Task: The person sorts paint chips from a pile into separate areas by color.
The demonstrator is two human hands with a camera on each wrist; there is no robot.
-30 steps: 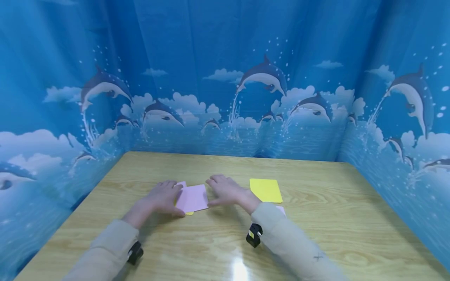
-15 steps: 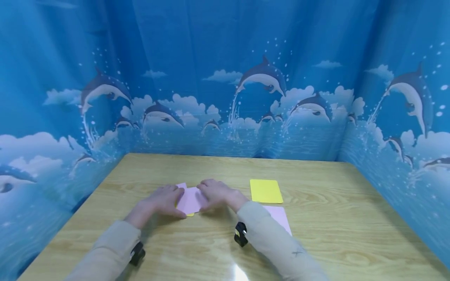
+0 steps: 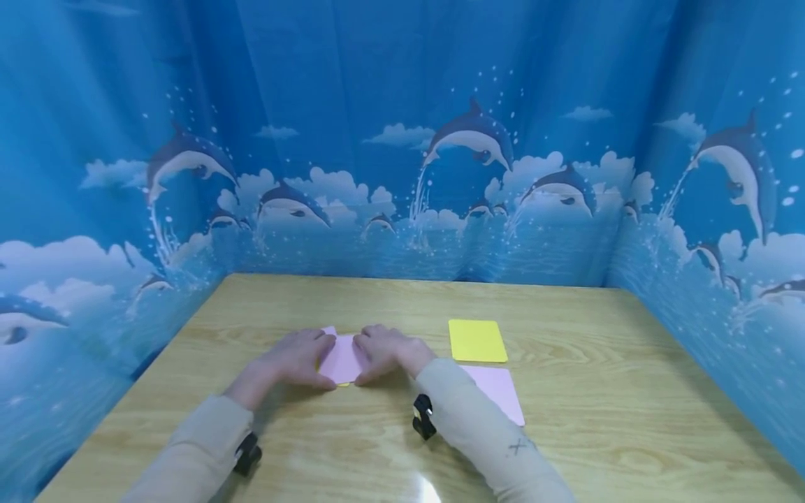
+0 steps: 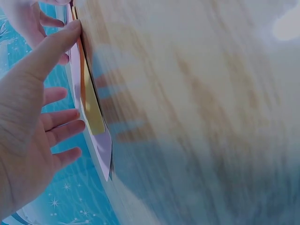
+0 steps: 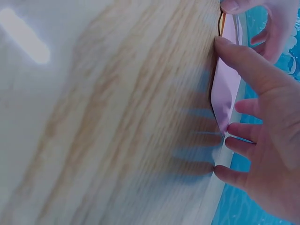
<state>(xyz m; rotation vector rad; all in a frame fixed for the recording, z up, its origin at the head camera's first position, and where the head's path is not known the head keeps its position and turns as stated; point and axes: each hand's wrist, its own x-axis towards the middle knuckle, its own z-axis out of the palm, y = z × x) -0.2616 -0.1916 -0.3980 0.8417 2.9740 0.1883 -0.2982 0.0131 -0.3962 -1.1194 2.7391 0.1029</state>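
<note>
A pink square sheet of paper (image 3: 342, 360) lies on top of a small, uneven pile on the table. Yellow paper (image 4: 93, 112) shows beneath it, and an orange edge (image 4: 83, 79) is visible in the left wrist view. Another pink corner (image 3: 330, 330) sticks out at the far left. My left hand (image 3: 302, 358) rests at the pile's left side, thumb at the near edge and fingers loosely spread. My right hand (image 3: 382, 353) touches the right side of the pink sheet, its thumb (image 5: 234, 54) at the near edge and its other fingers spread along the side.
To the right lie a yellow square sheet (image 3: 476, 340) and, nearer, a pink square sheet (image 3: 497, 391) partly covered by the right sleeve (image 3: 484, 423). A blue dolphin curtain (image 3: 402, 140) surrounds the back and sides of the wooden table (image 3: 597, 391).
My right hand has moved left from beside the pink sheet onto its right side. The left hand has shifted slightly right. More of the pink sheet at the right is uncovered.
</note>
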